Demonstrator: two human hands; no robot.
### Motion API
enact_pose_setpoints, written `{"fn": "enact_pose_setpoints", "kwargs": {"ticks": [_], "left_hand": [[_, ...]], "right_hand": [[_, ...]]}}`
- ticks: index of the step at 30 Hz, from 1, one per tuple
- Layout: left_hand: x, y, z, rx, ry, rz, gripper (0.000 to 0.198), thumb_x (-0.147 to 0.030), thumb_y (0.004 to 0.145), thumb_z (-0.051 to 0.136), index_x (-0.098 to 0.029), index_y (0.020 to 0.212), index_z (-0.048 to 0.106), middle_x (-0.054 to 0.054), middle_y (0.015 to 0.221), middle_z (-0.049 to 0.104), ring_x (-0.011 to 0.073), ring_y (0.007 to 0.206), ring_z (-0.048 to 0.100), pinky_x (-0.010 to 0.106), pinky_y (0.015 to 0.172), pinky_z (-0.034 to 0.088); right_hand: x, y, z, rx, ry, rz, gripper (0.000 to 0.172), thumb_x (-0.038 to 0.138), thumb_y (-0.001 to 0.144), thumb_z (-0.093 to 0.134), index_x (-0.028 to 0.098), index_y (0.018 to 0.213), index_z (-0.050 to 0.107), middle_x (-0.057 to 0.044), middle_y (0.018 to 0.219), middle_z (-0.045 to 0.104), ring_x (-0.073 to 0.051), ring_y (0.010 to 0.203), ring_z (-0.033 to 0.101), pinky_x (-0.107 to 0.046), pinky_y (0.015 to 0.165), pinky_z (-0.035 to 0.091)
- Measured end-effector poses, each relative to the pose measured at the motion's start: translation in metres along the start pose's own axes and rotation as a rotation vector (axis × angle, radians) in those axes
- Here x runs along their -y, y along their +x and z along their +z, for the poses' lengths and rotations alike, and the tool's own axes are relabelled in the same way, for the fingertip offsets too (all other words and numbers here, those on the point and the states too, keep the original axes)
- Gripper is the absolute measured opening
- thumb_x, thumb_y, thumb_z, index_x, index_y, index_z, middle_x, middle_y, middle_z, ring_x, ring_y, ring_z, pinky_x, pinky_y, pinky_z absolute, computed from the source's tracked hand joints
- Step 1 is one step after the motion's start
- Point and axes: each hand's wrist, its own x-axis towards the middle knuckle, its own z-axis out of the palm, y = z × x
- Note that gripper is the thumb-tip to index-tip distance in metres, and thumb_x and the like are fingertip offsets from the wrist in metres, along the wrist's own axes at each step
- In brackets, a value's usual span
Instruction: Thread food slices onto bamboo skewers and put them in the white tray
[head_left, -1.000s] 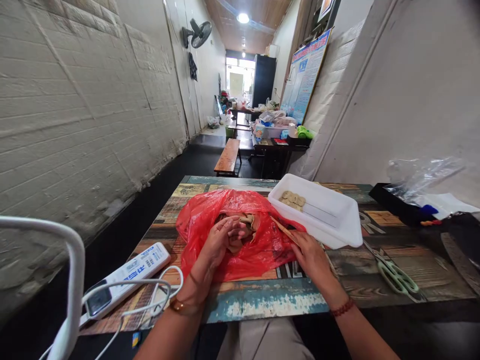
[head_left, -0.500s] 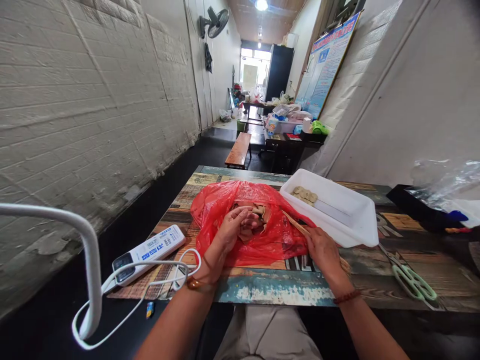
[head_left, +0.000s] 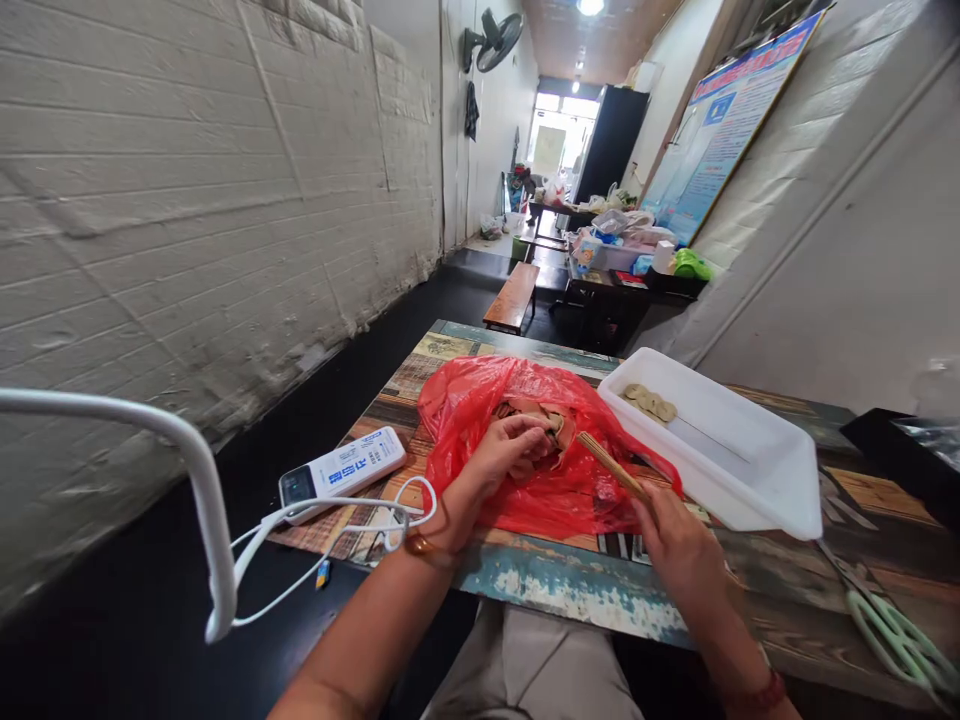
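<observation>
A red plastic bag (head_left: 517, 375) lies on the table, its mouth gaping over several thin, brownish, flat food pieces (head_left: 566, 440). Over that opening is my left hand (head_left: 510, 450), fingers closed near the edge of a piece; what they pinch is hard to make out. My right hand (head_left: 679, 535) is wrapped round a bundle of thin wooden skewers (head_left: 611, 465), which points up and left across the bag's right side. Beyond it stands a white plastic tray (head_left: 750, 460) with several round, pale brown slices (head_left: 649, 402) at its far-left end; a thin skewer extends from them.
At the left edge of the patterned table (head_left: 570, 600) lies a white boxy device (head_left: 345, 475) near a looped white cable (head_left: 412, 515). Green-handled scissors (head_left: 896, 630) are at the right. A black box (head_left: 900, 455) stands behind them, and a wooden bench (head_left: 514, 297) farther off.
The view has swung left, so the scene sits farther right. My right hand has lifted and tilted the skewers over the bag. My left hand stays at the bag's opening.
</observation>
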Motion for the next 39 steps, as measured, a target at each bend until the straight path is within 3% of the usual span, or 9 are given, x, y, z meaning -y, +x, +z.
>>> {"fn": "enact_pose_setpoints", "kwargs": {"ticks": [7, 14, 17, 19, 23, 29, 34, 37, 39], "left_hand": [[0.000, -0.002, 0.004, 0.051, 0.114, -0.086, 0.035, -0.045, 0.069, 0.070, -0.013, 0.073, 0.057, 0.000, 0.058, 0.055, 0.0041, 0.040, 0.037, 0.019, 0.039, 0.023], [0.002, 0.000, 0.006, 0.006, 0.206, -0.004, 0.034, -0.044, 0.069, 0.069, -0.013, 0.070, 0.058, 0.001, 0.059, 0.056, 0.0071, 0.048, 0.044, 0.020, 0.046, 0.029], [0.002, 0.001, 0.008, 0.023, 0.207, -0.009, 0.031, -0.043, 0.070, 0.068, -0.013, 0.072, 0.060, 0.002, 0.061, 0.058, 0.0085, 0.052, 0.047, 0.021, 0.049, 0.031], [0.002, 0.002, 0.009, 0.059, 0.198, -0.006, 0.030, -0.042, 0.070, 0.068, -0.013, 0.073, 0.061, 0.002, 0.064, 0.060, 0.0094, 0.055, 0.049, 0.021, 0.051, 0.033], [0.004, 0.002, 0.009, 0.182, 0.226, -0.005, 0.029, -0.039, 0.069, 0.070, -0.012, 0.077, 0.064, 0.003, 0.069, 0.060, 0.0104, 0.062, 0.051, 0.023, 0.059, 0.037], [0.008, -0.003, 0.008, 0.403, 0.324, -0.041, 0.029, -0.039, 0.071, 0.068, -0.011, 0.080, 0.065, 0.002, 0.069, 0.059, 0.0101, 0.062, 0.050, 0.022, 0.060, 0.037], [0.012, -0.004, 0.009, 0.394, 0.476, 0.010, 0.025, -0.035, 0.070, 0.067, -0.011, 0.075, 0.066, 0.002, 0.066, 0.059, 0.0099, 0.060, 0.049, 0.021, 0.056, 0.037], [0.014, -0.005, 0.010, 0.384, 0.524, 0.037, 0.020, -0.030, 0.073, 0.063, -0.010, 0.071, 0.064, 0.001, 0.063, 0.058, 0.0091, 0.058, 0.048, 0.020, 0.055, 0.037], [0.014, -0.006, 0.011, 0.394, 0.550, 0.057, 0.017, -0.026, 0.074, 0.060, -0.009, 0.070, 0.064, 0.001, 0.064, 0.058, 0.0086, 0.058, 0.048, 0.020, 0.055, 0.037]], "right_hand": [[0.024, 0.004, 0.014, -0.006, 0.061, 0.029, 0.032, 0.040, 0.095, 0.037, 0.022, 0.112, 0.057, -0.009, 0.104, 0.067, -0.024, 0.089, 0.065, -0.034, 0.075, 0.049], [0.028, 0.016, 0.003, -0.040, 0.280, 0.148, 0.036, 0.040, 0.093, 0.037, 0.021, 0.118, 0.055, -0.010, 0.112, 0.064, -0.027, 0.099, 0.061, -0.038, 0.082, 0.047], [0.031, 0.032, -0.016, -0.107, 0.603, 0.349, 0.034, 0.043, 0.089, 0.041, 0.022, 0.114, 0.054, -0.007, 0.094, 0.065, -0.023, 0.083, 0.062, -0.035, 0.072, 0.050], [0.036, 0.044, -0.026, -0.170, 0.977, 0.471, 0.028, 0.042, 0.087, 0.047, 0.024, 0.107, 0.052, -0.001, 0.079, 0.059, -0.017, 0.066, 0.058, -0.029, 0.059, 0.050], [0.044, 0.059, -0.028, -0.279, 1.425, 0.572, 0.016, 0.037, 0.082, 0.055, 0.026, 0.092, 0.049, 0.004, 0.075, 0.050, -0.013, 0.064, 0.055, -0.029, 0.066, 0.052], [0.053, 0.063, -0.013, -0.345, 1.349, 0.566, 0.010, 0.037, 0.087, 0.042, 0.029, 0.091, 0.046, -0.003, 0.088, 0.056, -0.020, 0.086, 0.062, -0.042, 0.086, 0.052], [0.060, 0.061, -0.011, -0.278, 1.228, 0.576, 0.031, 0.037, 0.089, 0.030, 0.027, 0.115, 0.045, -0.013, 0.111, 0.056, -0.026, 0.106, 0.059, -0.048, 0.089, 0.050], [0.062, 0.056, -0.010, -0.336, 1.242, 0.597, 0.025, 0.038, 0.089, 0.036, 0.027, 0.108, 0.049, -0.011, 0.103, 0.059, -0.025, 0.100, 0.062, -0.049, 0.086, 0.052], [0.061, 0.053, -0.008, -0.424, 1.393, 0.607, 0.013, 0.036, 0.086, 0.048, 0.027, 0.094, 0.052, -0.005, 0.091, 0.060, -0.023, 0.090, 0.065, -0.047, 0.085, 0.053]]}}
